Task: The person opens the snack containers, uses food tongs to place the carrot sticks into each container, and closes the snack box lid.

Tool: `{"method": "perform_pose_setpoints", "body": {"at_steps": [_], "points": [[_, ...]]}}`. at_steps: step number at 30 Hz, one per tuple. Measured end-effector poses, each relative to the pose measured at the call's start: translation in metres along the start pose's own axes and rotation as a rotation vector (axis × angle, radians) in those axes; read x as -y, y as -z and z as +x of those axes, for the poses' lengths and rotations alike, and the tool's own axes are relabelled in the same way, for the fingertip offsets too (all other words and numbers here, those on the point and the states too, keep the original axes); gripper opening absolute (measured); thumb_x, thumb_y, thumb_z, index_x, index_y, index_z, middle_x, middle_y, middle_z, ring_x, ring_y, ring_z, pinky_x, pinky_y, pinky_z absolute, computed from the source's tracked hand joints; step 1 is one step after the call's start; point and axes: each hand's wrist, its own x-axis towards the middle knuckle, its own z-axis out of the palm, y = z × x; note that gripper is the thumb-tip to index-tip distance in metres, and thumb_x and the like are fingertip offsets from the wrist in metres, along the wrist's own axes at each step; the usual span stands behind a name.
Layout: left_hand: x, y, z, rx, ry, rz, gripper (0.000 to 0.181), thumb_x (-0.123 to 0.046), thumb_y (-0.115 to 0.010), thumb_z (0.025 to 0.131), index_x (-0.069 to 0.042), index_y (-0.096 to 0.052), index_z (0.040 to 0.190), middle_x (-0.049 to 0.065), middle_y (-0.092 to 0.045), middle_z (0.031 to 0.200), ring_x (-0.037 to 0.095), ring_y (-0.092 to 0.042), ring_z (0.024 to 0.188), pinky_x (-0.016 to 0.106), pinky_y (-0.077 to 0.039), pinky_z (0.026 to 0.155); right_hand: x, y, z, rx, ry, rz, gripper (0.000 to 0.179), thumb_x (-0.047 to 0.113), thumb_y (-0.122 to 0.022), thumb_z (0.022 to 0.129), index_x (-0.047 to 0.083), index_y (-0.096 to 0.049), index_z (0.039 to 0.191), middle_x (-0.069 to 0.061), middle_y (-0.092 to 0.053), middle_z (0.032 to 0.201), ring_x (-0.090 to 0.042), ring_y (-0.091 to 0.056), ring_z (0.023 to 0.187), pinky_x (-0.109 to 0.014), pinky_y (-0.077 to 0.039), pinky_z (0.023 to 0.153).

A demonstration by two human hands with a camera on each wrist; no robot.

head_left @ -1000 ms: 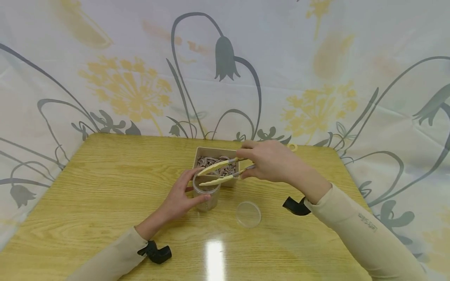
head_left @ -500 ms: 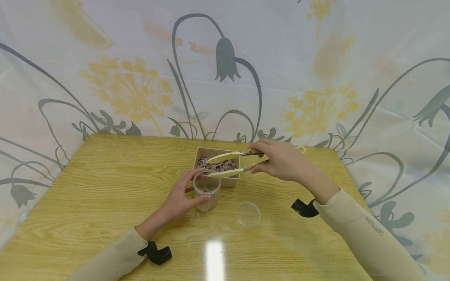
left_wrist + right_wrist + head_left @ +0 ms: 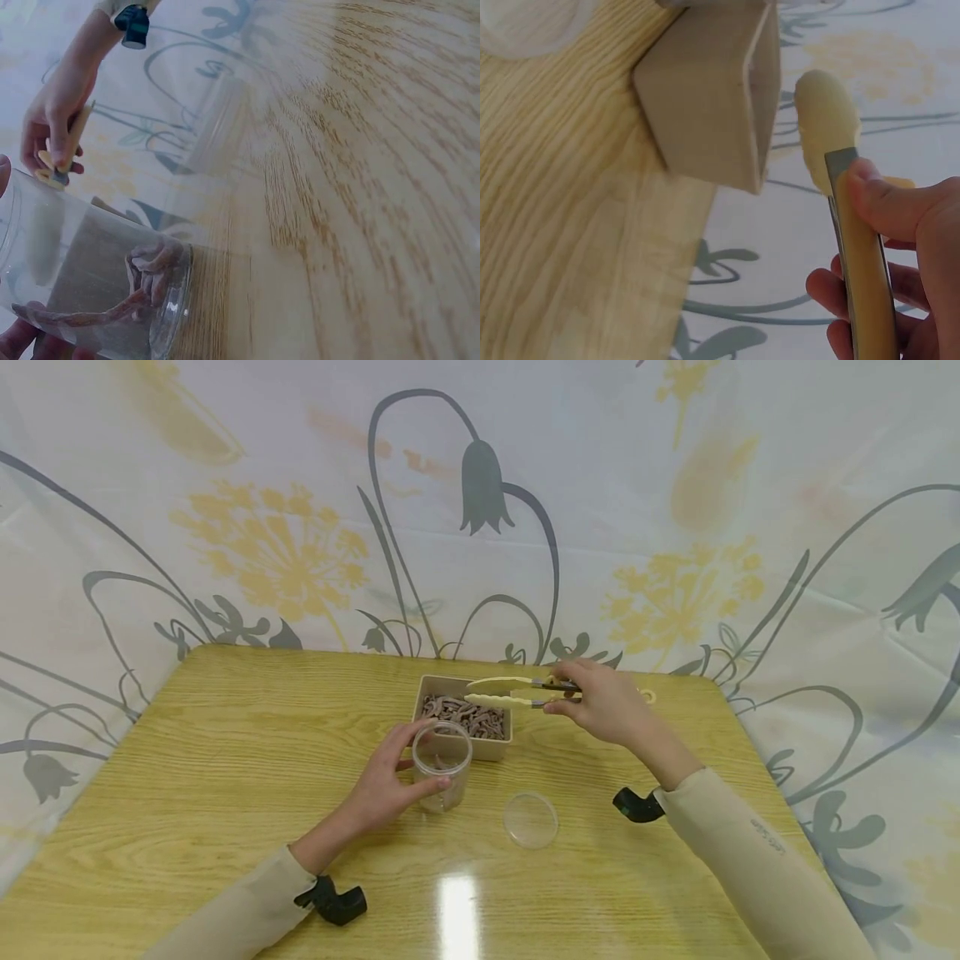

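My left hand (image 3: 390, 783) grips a clear plastic jar (image 3: 442, 781) standing on the table. Through its wall in the left wrist view, a few brown, worm-like strips (image 3: 146, 274) show at the bottom and along one side. Right behind the jar is a beige rectangular box (image 3: 491, 750) holding many similar brown strips (image 3: 468, 714). My right hand (image 3: 603, 706) holds yellow-tipped tongs (image 3: 501, 691) above the box's right part. Their tips are close together, with nothing seen between them. In the right wrist view, thumb and fingers wrap the tongs' handle (image 3: 862, 277).
A clear round lid (image 3: 530, 820) lies flat on the wooden table (image 3: 262, 760), right of the jar. Behind the table hangs a white cloth (image 3: 600, 485) with flower prints. Black devices (image 3: 637, 804) are strapped at both wrists.
The tongs have moved from over the jar's mouth back and right to above the box, and their tips have drawn closer together. My left hand and the jar have stayed put.
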Motion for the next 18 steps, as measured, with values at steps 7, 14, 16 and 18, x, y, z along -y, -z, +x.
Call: {"method": "perform_pose_setpoints", "body": {"at_steps": [7, 14, 16, 18], "points": [[0.000, -0.001, 0.000, 0.001, 0.000, 0.004, 0.080, -0.020, -0.083, 0.082, -0.010, -0.041, 0.149, 0.014, -0.050, 0.134, 0.038, -0.049, 0.123, 0.053, -0.050, 0.095, -0.004, -0.011, 0.004, 0.027, -0.019, -0.122, 0.050, 0.039, -0.076, 0.088, 0.009, -0.065, 0.125, -0.008, -0.067, 0.115, -0.021, -0.068, 0.086, -0.042, -0.056, 0.068], [0.000, -0.001, 0.000, 0.001, 0.003, 0.004, 0.080, -0.021, -0.083, 0.082, -0.012, -0.041, 0.149, 0.015, -0.050, 0.134, 0.038, -0.049, 0.123, 0.053, -0.050, 0.095, 0.008, -0.002, 0.015, 0.156, -0.016, -0.184, 0.066, 0.047, -0.074, 0.088, 0.009, -0.058, 0.140, -0.014, -0.060, 0.133, -0.030, -0.065, 0.105, -0.049, -0.055, 0.082], [0.000, 0.000, 0.000, 0.000, 0.001, 0.007, 0.080, -0.021, -0.083, 0.082, -0.012, -0.041, 0.150, 0.014, -0.050, 0.133, 0.037, -0.050, 0.123, 0.053, -0.050, 0.095, 0.013, -0.001, 0.019, 0.205, -0.015, -0.173, 0.070, 0.048, -0.075, 0.087, 0.009, -0.056, 0.142, -0.015, -0.058, 0.136, -0.031, -0.064, 0.107, -0.050, -0.054, 0.085], [0.001, 0.000, 0.000, -0.001, 0.001, 0.012, 0.080, -0.021, -0.083, 0.082, -0.012, -0.041, 0.150, 0.012, -0.050, 0.133, 0.035, -0.050, 0.122, 0.053, -0.050, 0.095, 0.018, -0.003, 0.024, 0.251, -0.003, -0.164, 0.073, 0.049, -0.074, 0.087, 0.008, -0.054, 0.144, -0.016, -0.057, 0.135, -0.029, -0.064, 0.104, -0.048, -0.054, 0.083]]}}
